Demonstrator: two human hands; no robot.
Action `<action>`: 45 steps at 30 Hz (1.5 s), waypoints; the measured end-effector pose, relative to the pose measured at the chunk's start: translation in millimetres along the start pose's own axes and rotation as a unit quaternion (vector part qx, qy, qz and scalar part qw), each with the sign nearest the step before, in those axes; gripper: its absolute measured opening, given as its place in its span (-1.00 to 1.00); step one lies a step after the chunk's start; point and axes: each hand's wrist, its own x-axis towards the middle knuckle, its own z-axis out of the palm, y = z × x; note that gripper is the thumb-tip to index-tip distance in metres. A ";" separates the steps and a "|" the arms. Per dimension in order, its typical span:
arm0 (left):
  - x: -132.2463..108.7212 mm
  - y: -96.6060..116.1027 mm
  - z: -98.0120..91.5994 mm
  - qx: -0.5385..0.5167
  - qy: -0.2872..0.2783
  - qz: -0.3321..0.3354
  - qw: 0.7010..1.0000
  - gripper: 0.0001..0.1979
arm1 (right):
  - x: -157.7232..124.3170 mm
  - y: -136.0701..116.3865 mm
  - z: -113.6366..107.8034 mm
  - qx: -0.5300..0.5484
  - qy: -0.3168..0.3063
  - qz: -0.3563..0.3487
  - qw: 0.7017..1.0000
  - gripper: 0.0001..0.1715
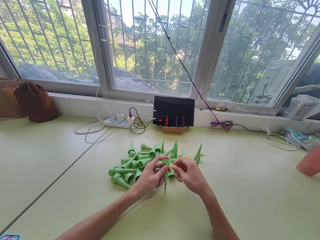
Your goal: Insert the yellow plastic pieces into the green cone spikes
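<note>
My left hand [153, 175] is closed around a green plastic spike [165, 182], its wide ribbed cap up and its thin tip pointing down. Pinched between the thumb and fingers of my right hand [190, 173] is a small yellow plastic piece [172, 167], held against the side of the spike just under the cap. To the left and behind my hands lies a heap of similar green spikes [123, 171], some on their sides. A few stand tip up, such as a green spike [198, 151] at the right. More small yellow pieces [179, 177] lie partly hidden behind my right hand.
At the back, a phone [174, 121] leans before a black tablet [174, 107]. A power strip [116, 122] with cables sits left of them. A red cup [317, 157] stands at far right, a brown drawstring bag [36, 102] at far left. The table's front edge runs below my forearms.
</note>
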 end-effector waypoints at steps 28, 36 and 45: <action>0.5 -1.5 0.0 -0.019 0.002 -0.003 1.000 -0.59 | -0.2 0.5 2.0 -0.007 0.005 -0.006 1.000 -0.70; 2.7 -4.1 -1.1 -0.007 -0.003 0.003 1.000 -0.60 | -0.6 1.1 2.5 -0.035 0.003 -0.005 0.999 -0.62; 0.7 -2.2 0.2 0.011 -0.007 0.004 1.000 -0.57 | 1.1 4.2 4.6 -0.053 -0.009 -0.004 0.999 -0.46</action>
